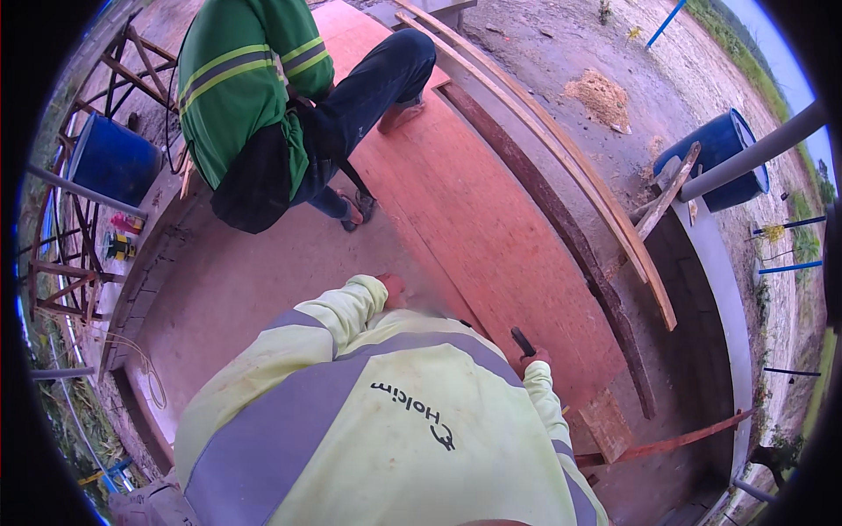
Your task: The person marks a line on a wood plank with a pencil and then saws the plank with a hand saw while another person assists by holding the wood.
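My right hand (pixel 536 357) is closed around a black handle (pixel 522 340) over the reddish plywood sheet (pixel 509 237). What the handle belongs to is hidden under my hand and sleeve. My left hand (pixel 392 290) is at the plywood's left edge, above the concrete floor. Its fingers are hidden by my pale yellow shirt (pixel 412 368), which fills the lower middle. At the upper left, a co-worker in a green shirt with reflective bands (pixel 232 79) has one bare foot (pixel 401 117) on the plywood. The other foot, in a sandal (pixel 358 213), is on the floor.
Long timber planks (pixel 561 167) and a dark rough board (pixel 553 206) run along the plywood's right side. A short wood piece (pixel 607 425) lies by my right arm. Blue barrels stand left (pixel 114 158) and right (pixel 715 158). A sawdust pile (pixel 601 98) lies beyond.
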{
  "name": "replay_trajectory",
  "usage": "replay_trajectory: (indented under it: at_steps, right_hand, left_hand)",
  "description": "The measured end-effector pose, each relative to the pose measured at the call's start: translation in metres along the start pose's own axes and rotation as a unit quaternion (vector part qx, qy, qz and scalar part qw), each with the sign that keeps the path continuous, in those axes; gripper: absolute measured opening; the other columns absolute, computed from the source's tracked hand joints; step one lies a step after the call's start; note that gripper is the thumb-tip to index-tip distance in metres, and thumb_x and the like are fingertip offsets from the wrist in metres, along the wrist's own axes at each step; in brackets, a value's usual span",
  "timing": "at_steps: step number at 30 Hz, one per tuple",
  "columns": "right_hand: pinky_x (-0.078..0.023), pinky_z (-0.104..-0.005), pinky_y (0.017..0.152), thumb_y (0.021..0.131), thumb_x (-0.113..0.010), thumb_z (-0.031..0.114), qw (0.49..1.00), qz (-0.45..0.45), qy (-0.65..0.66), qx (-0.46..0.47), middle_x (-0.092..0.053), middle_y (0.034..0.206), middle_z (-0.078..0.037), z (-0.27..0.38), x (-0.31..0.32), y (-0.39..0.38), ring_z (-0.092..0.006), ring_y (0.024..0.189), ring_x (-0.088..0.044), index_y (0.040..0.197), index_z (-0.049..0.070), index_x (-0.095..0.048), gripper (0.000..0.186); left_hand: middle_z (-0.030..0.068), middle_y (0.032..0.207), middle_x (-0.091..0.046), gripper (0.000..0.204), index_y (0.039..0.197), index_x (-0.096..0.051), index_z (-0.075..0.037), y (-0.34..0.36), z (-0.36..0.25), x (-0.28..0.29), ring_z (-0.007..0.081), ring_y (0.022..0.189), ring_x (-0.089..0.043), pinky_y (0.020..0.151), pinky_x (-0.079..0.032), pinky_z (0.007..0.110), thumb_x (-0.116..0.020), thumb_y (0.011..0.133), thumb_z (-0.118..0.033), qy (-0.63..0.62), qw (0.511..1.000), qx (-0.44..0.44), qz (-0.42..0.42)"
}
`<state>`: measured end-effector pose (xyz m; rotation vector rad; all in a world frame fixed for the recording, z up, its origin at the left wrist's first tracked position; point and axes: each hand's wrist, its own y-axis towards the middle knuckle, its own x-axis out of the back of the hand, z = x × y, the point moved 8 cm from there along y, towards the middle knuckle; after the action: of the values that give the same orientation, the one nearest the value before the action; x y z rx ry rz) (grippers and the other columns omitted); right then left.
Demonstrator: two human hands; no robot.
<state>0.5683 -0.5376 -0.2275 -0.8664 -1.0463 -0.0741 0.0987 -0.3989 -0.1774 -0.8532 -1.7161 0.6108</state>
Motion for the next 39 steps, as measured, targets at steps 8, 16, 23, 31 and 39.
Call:
replay_trajectory:
  at_steps: [8, 16, 23, 31, 39]
  right_hand:
    - [-0.055, -0.0418, 0.083, 0.069, -0.076, 0.019, 1.0, -0.013, 0.02, 0.011, -0.073, 0.093, -0.016, -0.012, -0.006, 0.011, -0.0314, 0.09, -0.071, 0.104, 0.013, -0.073, 0.036]
    - [-0.055, -0.0429, 0.087, 0.069, -0.079, 0.021, 1.0, -0.004, 0.006, -0.003, -0.072, 0.101, -0.016, -0.014, 0.002, 0.01, -0.0341, 0.098, -0.069, 0.11, 0.016, -0.073, 0.041]
    - [-0.055, -0.0416, 0.089, 0.069, -0.08, 0.02, 0.999, 0.02, 0.015, -0.029, -0.072, 0.103, -0.016, 0.003, -0.007, 0.001, -0.0336, 0.1, -0.069, 0.111, 0.015, -0.073, 0.043]
    - [-0.053, -0.0414, 0.095, 0.072, -0.074, 0.023, 0.996, 0.048, -0.032, -0.074, -0.07, 0.113, -0.012, -0.014, 0.008, 0.004, -0.0325, 0.108, -0.066, 0.116, 0.021, -0.07, 0.044]
    - [-0.054, -0.0417, 0.088, 0.07, -0.079, 0.02, 0.999, 0.017, 0.009, -0.029, -0.072, 0.101, -0.016, -0.007, 0.008, 0.003, -0.0319, 0.098, -0.07, 0.111, 0.015, -0.071, 0.042]
  left_hand:
    - [0.023, 0.126, -0.062, 0.064, 0.126, -0.062, -0.003, 0.0, -0.018, 0.007, 0.0395, 0.118, -0.058, 0.101, -0.047, 0.044, -0.072, 0.074, -0.039, -0.004, 0.998, -0.038, 0.048]
    - [0.0217, 0.129, -0.061, 0.065, 0.126, -0.062, -0.003, -0.002, -0.011, 0.019, 0.0376, 0.122, -0.056, 0.105, -0.044, 0.044, -0.073, 0.074, -0.041, 0.027, 0.997, -0.041, 0.066]
    - [0.0213, 0.081, -0.065, 0.035, 0.084, -0.068, -0.003, -0.132, -0.06, 0.116, 0.0408, 0.077, -0.062, 0.07, -0.048, 0.05, -0.063, 0.088, -0.037, 0.108, 0.965, -0.24, -0.014]
    - [0.0226, 0.06, -0.048, 0.033, 0.06, -0.054, -0.001, -0.23, -0.154, 0.219, 0.0381, 0.05, -0.041, 0.05, -0.035, 0.047, -0.062, 0.083, -0.022, -0.062, 0.884, -0.429, -0.175]
    - [0.0245, 0.085, -0.067, 0.024, 0.082, -0.072, -0.006, 0.038, 0.072, 0.079, 0.0406, 0.082, -0.067, 0.074, -0.053, 0.048, -0.062, 0.075, -0.026, 0.136, 0.988, -0.042, -0.061]
